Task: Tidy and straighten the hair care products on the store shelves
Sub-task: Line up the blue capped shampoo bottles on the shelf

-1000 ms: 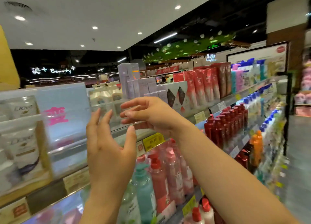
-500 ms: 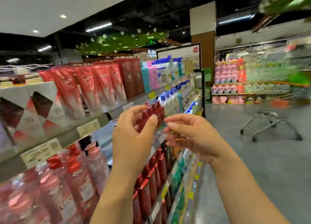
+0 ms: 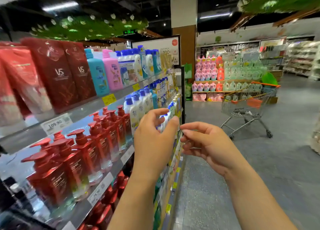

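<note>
Store shelves run along my left. Red pump bottles (image 3: 78, 160) line the middle shelf (image 3: 102, 186), with white bottles with blue caps (image 3: 138, 107) farther along. On the top shelf stand dark red VS refill packs (image 3: 60, 74), then a teal bottle (image 3: 97, 74) and a pink bottle (image 3: 112, 70). My left hand (image 3: 154, 141) is raised in front of the shelf edge, fingers loosely curled, holding nothing. My right hand (image 3: 204, 143) hovers just right of it, fingers loosely bent, also holding nothing. Neither hand touches a product.
A grey-floored aisle (image 3: 225, 177) opens to my right. A metal shopping cart (image 3: 247, 107) with orange trim stands a few metres ahead. Behind it is a display of pink and green detergent jugs (image 3: 225, 72). A pillar (image 3: 184, 30) rises past the shelf end.
My view has swung right along the shelves, from the Dove boxes past red packs to the red pump bottles. Both hands stay raised together and hold nothing throughout.
</note>
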`<state>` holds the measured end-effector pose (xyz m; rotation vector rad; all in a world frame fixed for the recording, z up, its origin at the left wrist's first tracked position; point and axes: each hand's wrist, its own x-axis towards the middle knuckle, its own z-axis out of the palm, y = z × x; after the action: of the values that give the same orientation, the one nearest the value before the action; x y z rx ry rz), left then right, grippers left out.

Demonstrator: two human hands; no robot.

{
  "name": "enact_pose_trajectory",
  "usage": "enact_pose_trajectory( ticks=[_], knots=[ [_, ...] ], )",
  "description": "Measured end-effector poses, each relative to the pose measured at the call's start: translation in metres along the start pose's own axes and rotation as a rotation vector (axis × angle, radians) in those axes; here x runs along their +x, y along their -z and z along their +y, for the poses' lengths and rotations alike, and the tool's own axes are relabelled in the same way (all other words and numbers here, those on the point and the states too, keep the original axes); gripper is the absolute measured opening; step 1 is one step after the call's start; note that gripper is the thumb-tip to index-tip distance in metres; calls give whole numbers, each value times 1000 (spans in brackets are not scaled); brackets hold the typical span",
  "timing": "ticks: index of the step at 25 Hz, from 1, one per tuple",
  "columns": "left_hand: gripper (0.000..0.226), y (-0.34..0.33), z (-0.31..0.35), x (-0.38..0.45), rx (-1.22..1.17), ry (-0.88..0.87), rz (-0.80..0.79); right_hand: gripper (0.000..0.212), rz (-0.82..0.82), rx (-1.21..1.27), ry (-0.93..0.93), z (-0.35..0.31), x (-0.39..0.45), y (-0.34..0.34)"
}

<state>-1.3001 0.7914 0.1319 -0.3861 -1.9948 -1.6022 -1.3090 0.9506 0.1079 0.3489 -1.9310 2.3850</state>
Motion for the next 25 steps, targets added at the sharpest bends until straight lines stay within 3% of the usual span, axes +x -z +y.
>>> enact_pose_trajectory(
  ticks=[5, 9, 15, 19, 25],
  knots=[
    [26, -76, -65, 103, -55, 1, -38, 23, 50, -38, 41, 8, 124, 52],
    [22, -129, -109, 193, -92, 4, -41, 11, 74, -30, 81, 4, 218, 97],
    [15, -224, -185, 292, -59, 77, -89, 25, 77, 0, 49, 35, 348, 180],
    [13, -277, -236, 364, 28, 101, 14, 28, 30, 7, 23, 57, 449, 232],
    [20, -345, -291, 479, 185, 137, 253, 28, -182, -12, -39, 63, 629, 292]
  ],
)
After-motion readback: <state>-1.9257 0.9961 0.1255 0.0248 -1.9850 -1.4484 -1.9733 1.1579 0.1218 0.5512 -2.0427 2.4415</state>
